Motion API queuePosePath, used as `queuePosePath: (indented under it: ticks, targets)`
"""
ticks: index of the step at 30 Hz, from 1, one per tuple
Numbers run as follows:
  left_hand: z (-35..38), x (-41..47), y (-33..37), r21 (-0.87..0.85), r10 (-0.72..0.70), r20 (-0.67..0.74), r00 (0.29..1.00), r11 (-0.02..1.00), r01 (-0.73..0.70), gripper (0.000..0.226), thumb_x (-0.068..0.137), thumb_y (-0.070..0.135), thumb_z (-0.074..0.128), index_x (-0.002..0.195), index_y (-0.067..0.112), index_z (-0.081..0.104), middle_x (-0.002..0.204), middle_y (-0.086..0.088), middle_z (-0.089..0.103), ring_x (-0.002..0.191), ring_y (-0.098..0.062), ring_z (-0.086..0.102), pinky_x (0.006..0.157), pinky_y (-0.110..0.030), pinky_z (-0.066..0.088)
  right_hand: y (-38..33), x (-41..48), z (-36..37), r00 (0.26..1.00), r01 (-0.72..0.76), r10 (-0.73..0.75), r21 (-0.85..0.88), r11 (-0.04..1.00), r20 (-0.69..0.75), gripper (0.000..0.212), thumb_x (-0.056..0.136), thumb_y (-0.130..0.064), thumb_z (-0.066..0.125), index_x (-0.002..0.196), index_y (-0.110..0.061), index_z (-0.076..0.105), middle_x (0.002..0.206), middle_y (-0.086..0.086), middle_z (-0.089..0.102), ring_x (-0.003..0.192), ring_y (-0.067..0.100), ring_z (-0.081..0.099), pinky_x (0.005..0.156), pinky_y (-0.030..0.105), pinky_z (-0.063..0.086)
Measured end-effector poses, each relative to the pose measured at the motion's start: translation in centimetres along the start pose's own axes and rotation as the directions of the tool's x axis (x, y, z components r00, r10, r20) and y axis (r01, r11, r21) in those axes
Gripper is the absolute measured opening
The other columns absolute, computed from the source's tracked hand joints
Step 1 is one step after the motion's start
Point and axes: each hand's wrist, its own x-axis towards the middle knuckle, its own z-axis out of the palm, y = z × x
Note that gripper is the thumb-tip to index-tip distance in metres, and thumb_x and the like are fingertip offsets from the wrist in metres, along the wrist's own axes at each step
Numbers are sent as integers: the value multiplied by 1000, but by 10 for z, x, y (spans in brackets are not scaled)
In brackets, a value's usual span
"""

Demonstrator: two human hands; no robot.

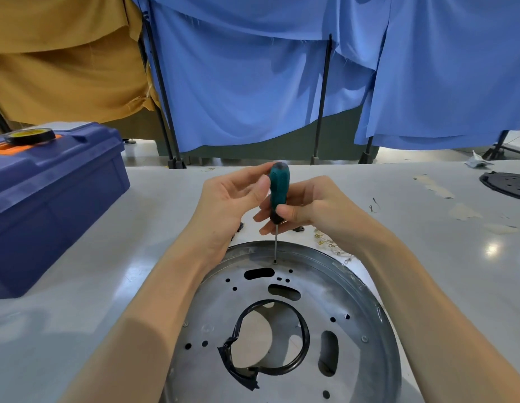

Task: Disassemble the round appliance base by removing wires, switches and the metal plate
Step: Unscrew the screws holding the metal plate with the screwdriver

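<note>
Metal plate [282,321]: one, flat on the table [107,274], near edge.
Screwdriver [278,193]: one, upright, tip on plate.
Right hand [314,210]: fingers pinching handle.
Left hand [229,199]: fingers touching handle top.
Toolbox [49,199]: one, left.

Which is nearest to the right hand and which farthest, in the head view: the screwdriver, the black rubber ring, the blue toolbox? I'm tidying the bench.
1. Screwdriver: held in the right hand.
2. Black rubber ring: on the metal plate, nearer the camera.
3. Blue toolbox: far left on the table.

Both hands hold screwdriver [279,190] upright on metal plate [354,303].
</note>
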Motion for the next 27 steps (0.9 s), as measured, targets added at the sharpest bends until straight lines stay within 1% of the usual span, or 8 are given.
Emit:
queuePosePath:
  ticks: [3,6,9,12,16,19,24,27]
  targets:
    - [-1,0,1,69,26,-54,998,997,-22,27,82,7,69,103,25,71,94,4,75,96,-14,69,88,-31,52,-1,-1,3,1000,21,-20,-12,1000,13,19,89,1,64,108,1,67,95,14,75,82,31,74,76,34,60]
    - [0,-2,5,127,37,-88,995,992,-25,40,67,25,80,106,29,71,92,3,73,101,-16,66,100,-48,45,0,1,7,999,31,-30,-32,999,20,16,91,-3,63,106,-2,68,93,14,75,81,31,74,80,39,60]
    - [1,-2,6,166,11,-116,993,986,8,51,62,35,78,111,28,66,103,3,70,104,-9,64,99,-45,48,1,0,3,999,31,-31,-11,999,7,14,94,-1,57,102,-1,68,93,16,75,81,32,73,77,35,60]
    - [0,0,3,340,5,-162,987,939,51,35,66,34,81,95,24,64,95,5,67,90,-4,64,83,-31,54,-1,-1,-6,997,59,-56,66,996,-54,12,94,1,55,99,3,66,91,16,74,82,35,73,78,37,60]
    - [-2,1,-1,688,-39,-38,999,723,55,17,72,26,82,72,24,65,82,2,66,73,-11,60,64,-20,46,-5,-1,-18,960,187,-145,161,969,-240,10,93,1,55,91,4,64,82,15,73,74,34,72,73,36,60]
    - [1,-2,0,834,-158,92,983,552,11,14,73,25,81,68,26,68,75,6,60,65,-8,54,58,-16,40,-3,1,-26,910,219,-204,0,976,-361,4,92,1,57,92,1,61,77,7,73,69,22,70,65,30,53]
    - [16,-4,-8,938,-235,285,929,266,-221,12,85,25,69,96,22,74,84,8,46,88,-17,54,77,-23,36,18,7,-12,974,-133,55,-359,924,-219,10,90,1,56,96,-7,58,86,7,73,83,26,65,72,30,48]
    - [18,-8,-12,926,-228,373,899,143,-348,16,92,28,60,103,27,71,92,5,45,98,-17,48,82,-27,28,29,7,-3,977,-209,166,-467,859,-131,7,92,-7,58,93,-14,57,87,4,71,81,16,61,66,25,44]
